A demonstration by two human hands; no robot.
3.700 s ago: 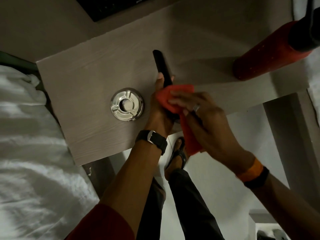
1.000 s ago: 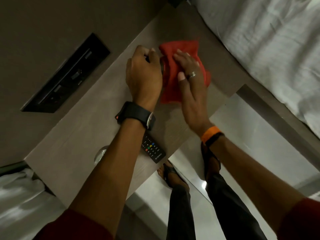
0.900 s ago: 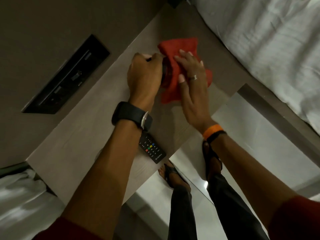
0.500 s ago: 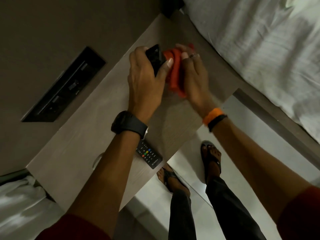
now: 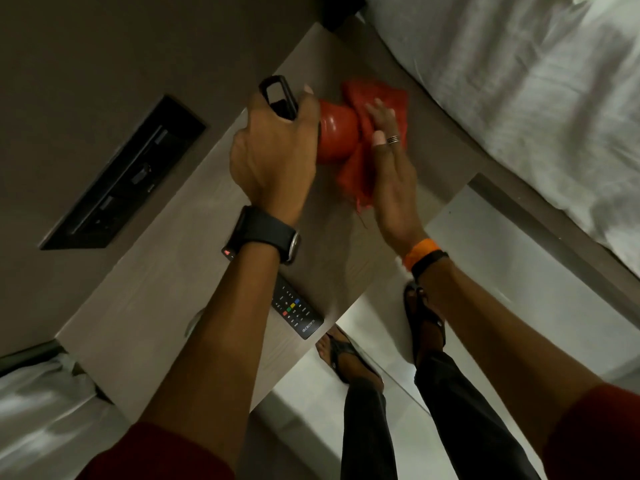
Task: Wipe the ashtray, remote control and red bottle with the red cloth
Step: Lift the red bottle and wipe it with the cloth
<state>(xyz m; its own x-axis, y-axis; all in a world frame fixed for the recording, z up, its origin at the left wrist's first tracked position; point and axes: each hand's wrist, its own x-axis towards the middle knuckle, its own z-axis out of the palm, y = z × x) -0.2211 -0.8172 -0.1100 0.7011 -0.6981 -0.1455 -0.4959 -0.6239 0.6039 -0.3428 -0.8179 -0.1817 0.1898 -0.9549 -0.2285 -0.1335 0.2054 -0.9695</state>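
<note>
1. Red bottle [image 5: 337, 138] stands at the far end of the table [image 5: 145, 306], tipped toward the left hand [image 5: 273, 157], which is closed around its black cap end.
2. Right hand [image 5: 389, 161], fingers spread, presses the red cloth [image 5: 372, 98] flat against the bottle's side.
3. Advice: keep the cap grip firm, turn the bottle, sweep the cloth along its full length.
4. Remote control [image 5: 298, 315] lies near the table's front edge.
</note>
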